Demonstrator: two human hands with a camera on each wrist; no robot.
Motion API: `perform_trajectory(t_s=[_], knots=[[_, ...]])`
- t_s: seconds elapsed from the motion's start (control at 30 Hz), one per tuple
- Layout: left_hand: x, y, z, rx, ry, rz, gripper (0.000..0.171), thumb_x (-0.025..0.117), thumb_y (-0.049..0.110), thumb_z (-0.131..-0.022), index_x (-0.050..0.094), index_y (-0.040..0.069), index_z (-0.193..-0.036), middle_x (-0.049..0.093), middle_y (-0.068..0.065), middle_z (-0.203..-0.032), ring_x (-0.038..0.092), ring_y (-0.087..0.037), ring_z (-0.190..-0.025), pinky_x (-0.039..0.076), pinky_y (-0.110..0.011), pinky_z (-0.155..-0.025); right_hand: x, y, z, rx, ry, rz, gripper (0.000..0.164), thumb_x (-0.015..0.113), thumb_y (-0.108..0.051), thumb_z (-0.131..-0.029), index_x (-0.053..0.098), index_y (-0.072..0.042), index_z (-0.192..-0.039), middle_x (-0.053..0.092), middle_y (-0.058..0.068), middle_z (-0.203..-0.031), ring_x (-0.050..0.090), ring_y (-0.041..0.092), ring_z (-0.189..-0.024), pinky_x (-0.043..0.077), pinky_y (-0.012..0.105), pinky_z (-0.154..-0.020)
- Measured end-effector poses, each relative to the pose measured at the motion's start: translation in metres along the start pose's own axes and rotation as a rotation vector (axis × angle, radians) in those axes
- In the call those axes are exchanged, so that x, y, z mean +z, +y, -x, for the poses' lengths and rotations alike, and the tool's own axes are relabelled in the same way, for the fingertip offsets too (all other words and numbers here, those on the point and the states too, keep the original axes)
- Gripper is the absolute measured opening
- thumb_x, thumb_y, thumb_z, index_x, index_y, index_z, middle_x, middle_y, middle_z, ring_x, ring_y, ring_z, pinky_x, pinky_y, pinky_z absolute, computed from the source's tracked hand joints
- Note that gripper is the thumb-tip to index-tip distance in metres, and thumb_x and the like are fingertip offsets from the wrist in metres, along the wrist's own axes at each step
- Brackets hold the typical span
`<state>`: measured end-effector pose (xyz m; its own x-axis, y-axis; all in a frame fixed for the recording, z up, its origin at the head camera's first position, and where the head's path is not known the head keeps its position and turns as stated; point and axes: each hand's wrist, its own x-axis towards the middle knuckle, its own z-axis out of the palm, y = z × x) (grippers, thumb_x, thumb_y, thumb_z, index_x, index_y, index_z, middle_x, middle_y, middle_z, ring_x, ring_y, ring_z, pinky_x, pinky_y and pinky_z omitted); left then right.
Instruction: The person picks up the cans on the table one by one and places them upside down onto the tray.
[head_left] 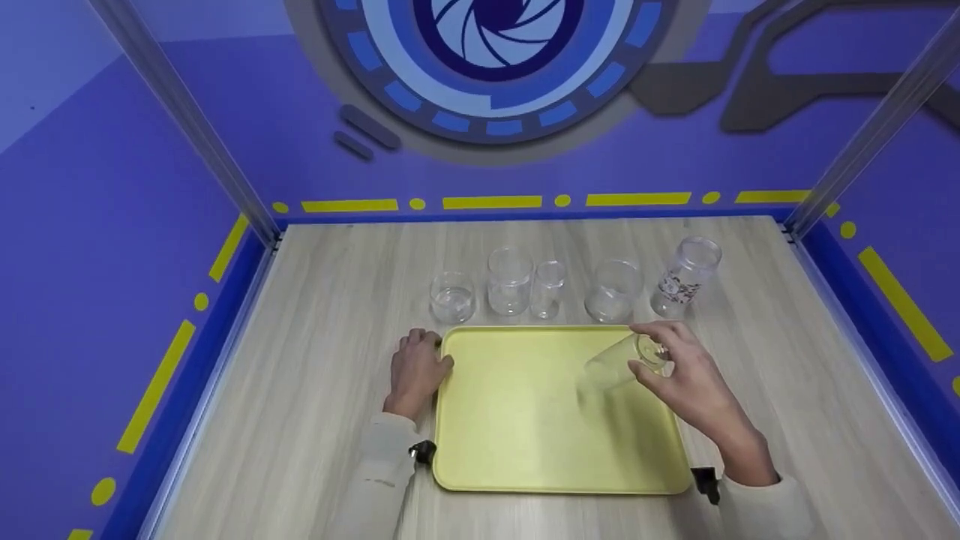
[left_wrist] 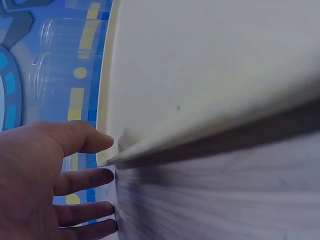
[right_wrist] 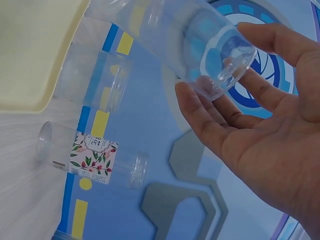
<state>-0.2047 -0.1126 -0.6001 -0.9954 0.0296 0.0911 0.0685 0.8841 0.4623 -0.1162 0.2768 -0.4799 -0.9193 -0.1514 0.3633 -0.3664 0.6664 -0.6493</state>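
Plainly, we judge the work with the clear jar (head_left: 611,366) to be midway: it is lifted over the yellow tray (head_left: 517,427), but not yet stood upright or let go. We see the right hand (head_left: 694,379) pinching one end between thumb and fingers, the jar tilted with its other end lower; whether that end touches the tray, we cannot tell. The left hand (head_left: 418,370) is at the tray's far left corner, thumb at the rim, the other fingers fairly straight and slightly spread. Behind the tray we count five vessels in a row, all unheld and none on the tray: a short cup (head_left: 452,298), a tall cup (head_left: 510,283), a narrow jar (head_left: 548,290), a wide cup (head_left: 614,292) and a floral-labelled jar (head_left: 679,285).
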Motion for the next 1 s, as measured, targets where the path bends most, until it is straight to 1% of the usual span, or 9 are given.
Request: perform_trajectory(t_s=[0.1,0.17,0.3,0.43,0.57,0.7,1.0], knots=[[0.0012,-0.0011,0.0014,0.039,0.032,-0.021,0.031,0.076,0.018,-0.089,0.073,0.0,-0.114,0.064,-0.021,-0.122,0.061,-0.04,-0.109,0.055,-0.053,-0.084,0.0008,0.0005,-0.0001,-0.008,0.015,0.009,0.052,0.085,0.011,-0.08,0.069,0.002,-0.128,0.063,0.017,-0.126,0.062,0.035,-0.112,0.058,0.055,-0.083],[0.0014,-0.0014,0.0024,0.054,0.041,-0.032,0.029,0.076,0.017,-0.089,0.073,0.0,-0.112,0.064,-0.02,-0.12,0.062,-0.039,-0.106,0.055,-0.052,-0.082,0.0011,0.0008,0.0,-0.019,0.025,0.019,0.052,0.086,0.011,-0.079,0.07,0.001,-0.127,0.064,0.016,-0.125,0.062,0.033,-0.109,0.058,0.053,-0.082],[0.0019,-0.0024,0.0031,0.058,0.039,-0.044,0.027,0.075,0.018,-0.09,0.072,0.002,-0.111,0.064,-0.019,-0.119,0.061,-0.037,-0.104,0.055,-0.051,-0.082,0.0014,0.0018,0.0007,-0.039,0.035,0.039,0.052,0.087,0.011,-0.078,0.07,0.0,-0.126,0.065,0.015,-0.123,0.063,0.031,-0.104,0.058,0.05,-0.081],[0.0025,-0.0033,0.004,0.06,0.036,-0.038,0.027,0.074,0.017,-0.091,0.072,0.001,-0.113,0.064,-0.018,-0.118,0.061,-0.037,-0.105,0.055,-0.051,-0.083,0.0015,0.0031,0.0022,-0.033,0.026,0.057,0.052,0.087,0.01,-0.079,0.07,0.0,-0.127,0.064,0.015,-0.122,0.064,0.031,-0.105,0.058,0.048,-0.081],[0.0031,-0.0042,0.0053,0.067,0.039,-0.035,0.026,0.073,0.016,-0.092,0.071,0.001,-0.114,0.064,-0.017,-0.116,0.061,-0.036,-0.103,0.054,-0.051,-0.083,0.0014,0.0044,0.004,-0.024,0.018,0.083,0.052,0.087,0.008,-0.079,0.07,-0.001,-0.128,0.064,0.016,-0.121,0.062,0.035,-0.108,0.054,0.051,-0.083],[0.0028,-0.0042,0.0063,0.07,0.038,-0.053,0.026,0.072,0.017,-0.092,0.071,0.002,-0.113,0.064,-0.016,-0.116,0.061,-0.036,-0.103,0.054,-0.05,-0.083,0.0014,0.0061,0.0054,-0.032,0.015,0.1,0.052,0.087,0.007,-0.079,0.07,0.0,-0.127,0.063,0.017,-0.12,0.061,0.039,-0.111,0.05,0.055,-0.086],[0.0038,-0.0052,0.009,0.076,0.03,-0.054,0.028,0.072,0.018,-0.093,0.07,0.002,-0.116,0.063,-0.015,-0.116,0.061,-0.036,-0.105,0.054,-0.051,-0.084,0.0002,0.0075,0.0088,-0.025,-0.027,0.129,0.049,0.087,0.008,-0.079,0.069,0.001,-0.125,0.061,0.02,-0.118,0.059,0.044,-0.113,0.05,0.059,-0.09]])
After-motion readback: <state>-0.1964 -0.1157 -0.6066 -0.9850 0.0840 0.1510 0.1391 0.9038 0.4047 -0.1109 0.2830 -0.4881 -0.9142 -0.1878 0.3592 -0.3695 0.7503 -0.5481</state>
